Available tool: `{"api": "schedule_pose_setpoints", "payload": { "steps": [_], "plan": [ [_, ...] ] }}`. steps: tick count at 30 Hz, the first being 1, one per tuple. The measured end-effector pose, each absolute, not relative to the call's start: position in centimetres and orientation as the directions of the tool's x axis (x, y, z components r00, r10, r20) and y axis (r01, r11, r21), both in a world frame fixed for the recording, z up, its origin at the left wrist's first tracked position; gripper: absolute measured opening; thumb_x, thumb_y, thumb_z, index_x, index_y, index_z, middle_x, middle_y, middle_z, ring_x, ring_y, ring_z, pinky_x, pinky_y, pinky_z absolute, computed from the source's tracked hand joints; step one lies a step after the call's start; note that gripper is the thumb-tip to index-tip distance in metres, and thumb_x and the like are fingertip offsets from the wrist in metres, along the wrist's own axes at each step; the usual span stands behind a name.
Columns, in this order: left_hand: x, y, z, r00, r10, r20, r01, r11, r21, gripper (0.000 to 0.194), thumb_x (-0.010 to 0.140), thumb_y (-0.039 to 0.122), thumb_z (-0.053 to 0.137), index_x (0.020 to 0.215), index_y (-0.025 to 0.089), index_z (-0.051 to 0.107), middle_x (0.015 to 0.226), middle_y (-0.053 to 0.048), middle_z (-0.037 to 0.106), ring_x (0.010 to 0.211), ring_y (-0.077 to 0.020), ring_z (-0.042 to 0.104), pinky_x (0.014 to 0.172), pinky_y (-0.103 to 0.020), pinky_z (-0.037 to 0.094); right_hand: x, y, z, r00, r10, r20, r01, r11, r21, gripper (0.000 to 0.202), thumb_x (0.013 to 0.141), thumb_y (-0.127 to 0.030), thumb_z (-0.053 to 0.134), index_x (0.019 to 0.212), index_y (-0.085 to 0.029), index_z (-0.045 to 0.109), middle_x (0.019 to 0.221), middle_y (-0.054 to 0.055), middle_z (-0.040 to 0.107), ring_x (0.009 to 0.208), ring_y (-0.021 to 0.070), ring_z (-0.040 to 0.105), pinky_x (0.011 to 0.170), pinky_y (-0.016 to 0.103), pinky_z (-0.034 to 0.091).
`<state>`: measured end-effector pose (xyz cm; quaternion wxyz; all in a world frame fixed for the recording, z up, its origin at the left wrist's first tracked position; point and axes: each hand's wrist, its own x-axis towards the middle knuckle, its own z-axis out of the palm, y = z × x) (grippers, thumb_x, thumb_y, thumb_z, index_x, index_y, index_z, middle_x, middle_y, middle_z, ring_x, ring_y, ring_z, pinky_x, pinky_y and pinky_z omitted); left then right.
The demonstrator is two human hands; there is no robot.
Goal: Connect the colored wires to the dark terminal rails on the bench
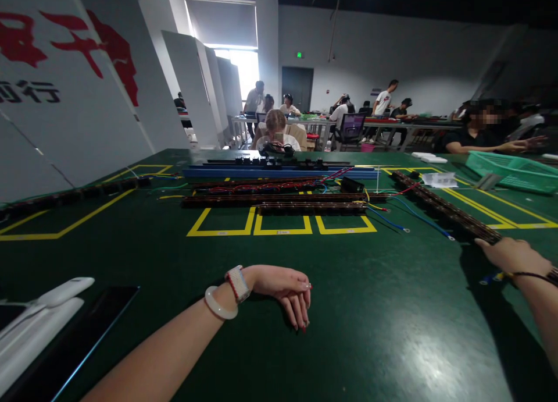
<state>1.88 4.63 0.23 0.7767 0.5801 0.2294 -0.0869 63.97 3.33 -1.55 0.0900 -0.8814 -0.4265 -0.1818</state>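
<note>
My left hand (291, 292) rests on the green tabletop (349, 332), bent at the wrist, with its fingers loosely extended and nothing in them. A watch (238, 283) and a pale bangle (221, 303) are on that wrist. At the right edge, my right hand (517, 255) is closed around the near end of a long dark bar with copper-coloured strips (444, 201). This bar slants away toward the middle; its nearest tip is partly hidden by my hand. Blue and yellow wires with lugs (492, 278) hang just beneath the hand.
Similar bars (279, 201) lie across yellow-taped boxes (282, 233), with a blue rail (279, 172) behind. Another dark bar (78, 192) lies left. A green basket (510, 172) stands far right. A dark flat panel and white device (65, 291) lie near left. Several people sit or stand beyond.
</note>
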Motion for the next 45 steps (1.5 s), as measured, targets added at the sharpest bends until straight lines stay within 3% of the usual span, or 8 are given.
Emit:
{"api": "schedule_pose_setpoints", "payload": {
  "steps": [3, 6, 10, 14, 22, 27, 38, 45],
  "plan": [
    [1.9, 4.9, -0.1, 0.893, 0.113, -0.436, 0.379, 0.334, 0.863, 0.032, 0.089, 0.046, 0.046, 0.095, 0.016, 0.053, 0.094, -0.011, 0.068, 0.089, -0.0203, 0.066, 0.080, -0.040, 0.052, 63.1, 3.4, -1.9, 0.683, 0.631, 0.366, 0.688, -0.724, -0.036, 0.058, 0.070, -0.062, 0.049, 0.086, -0.012, 0.072, 0.086, 0.037, 0.055, 0.076, 0.0436, 0.058, 0.048, 0.044, 0.029],
    [1.9, 5.0, -0.2, 0.902, 0.086, -0.424, 0.372, 0.347, 0.861, 0.033, 0.088, 0.047, 0.046, 0.096, 0.015, 0.054, 0.095, -0.011, 0.068, 0.089, -0.0203, 0.067, 0.081, -0.039, 0.052, 61.1, 4.2, -0.8, 0.511, 0.690, 0.513, 0.764, -0.638, 0.096, 0.056, 0.076, -0.058, 0.045, 0.094, -0.010, 0.069, 0.096, 0.037, 0.055, 0.087, 0.0433, 0.056, 0.055, 0.046, 0.032],
    [1.9, 5.1, -0.2, 0.901, 0.067, -0.429, 0.376, 0.373, 0.848, 0.034, 0.088, 0.047, 0.047, 0.097, 0.015, 0.054, 0.095, -0.012, 0.068, 0.091, -0.0213, 0.067, 0.082, -0.040, 0.051, 55.8, 7.2, 1.4, 0.097, 0.866, 0.490, 0.931, -0.254, 0.264, 0.055, 0.084, -0.053, 0.043, 0.109, -0.007, 0.060, 0.097, 0.028, 0.059, 0.091, 0.0349, 0.056, 0.071, 0.042, 0.040],
    [1.8, 5.1, -0.4, 0.900, 0.078, -0.429, 0.367, 0.398, 0.841, 0.034, 0.089, 0.047, 0.046, 0.098, 0.015, 0.053, 0.095, -0.012, 0.068, 0.091, -0.0213, 0.067, 0.082, -0.040, 0.051, 48.9, 11.8, 1.7, -0.181, 0.896, 0.405, 0.971, 0.097, 0.218, 0.052, 0.085, -0.053, 0.045, 0.114, -0.011, 0.058, 0.112, 0.021, 0.059, 0.102, 0.0304, 0.055, 0.085, 0.039, 0.041],
    [2.0, 4.9, 0.0, 0.873, 0.104, -0.477, 0.400, 0.407, 0.821, 0.030, 0.090, 0.043, 0.046, 0.095, 0.015, 0.052, 0.093, -0.011, 0.068, 0.091, -0.0212, 0.067, 0.084, -0.041, 0.050, 44.0, 18.8, -2.2, -0.154, 0.919, 0.363, 0.988, 0.138, 0.070, 0.065, 0.078, -0.057, 0.054, 0.127, -0.015, 0.050, 0.125, 0.018, 0.053, 0.112, 0.0326, 0.052, 0.090, 0.044, 0.042],
    [2.1, 5.1, -0.4, 0.879, 0.071, -0.472, 0.398, 0.437, 0.806, 0.027, 0.091, 0.039, 0.044, 0.097, 0.015, 0.052, 0.091, -0.010, 0.067, 0.088, -0.0189, 0.067, 0.081, -0.037, 0.050, 46.7, 20.2, -3.5, -0.207, 0.915, 0.346, 0.977, 0.176, 0.121, 0.057, 0.073, -0.057, 0.059, 0.121, -0.026, 0.056, 0.140, 0.012, 0.040, 0.121, 0.0347, 0.044, 0.094, 0.048, 0.039],
    [2.1, 5.4, -0.2, 0.877, 0.052, -0.477, 0.399, 0.472, 0.786, 0.027, 0.091, 0.039, 0.044, 0.099, 0.015, 0.052, 0.093, -0.010, 0.067, 0.090, -0.0200, 0.067, 0.082, -0.039, 0.051, 47.9, 20.8, -0.9, -0.333, 0.934, 0.131, 0.928, 0.300, 0.218, 0.048, 0.064, -0.051, 0.066, 0.099, -0.020, 0.060, 0.106, 0.010, 0.063, 0.099, 0.0293, 0.057, 0.081, 0.038, 0.042],
    [2.1, 5.6, -0.2, 0.882, 0.032, -0.470, 0.404, 0.462, 0.789, 0.027, 0.092, 0.040, 0.042, 0.099, 0.015, 0.052, 0.096, -0.011, 0.066, 0.093, -0.0203, 0.066, 0.084, -0.038, 0.051, 46.8, 19.3, 0.8, -0.413, 0.908, 0.071, 0.886, 0.382, 0.261, 0.025, 0.061, -0.021, 0.058, 0.085, -0.020, 0.062, 0.091, 0.006, 0.066, 0.084, 0.0224, 0.060, 0.075, 0.031, 0.042]
  ]
}}
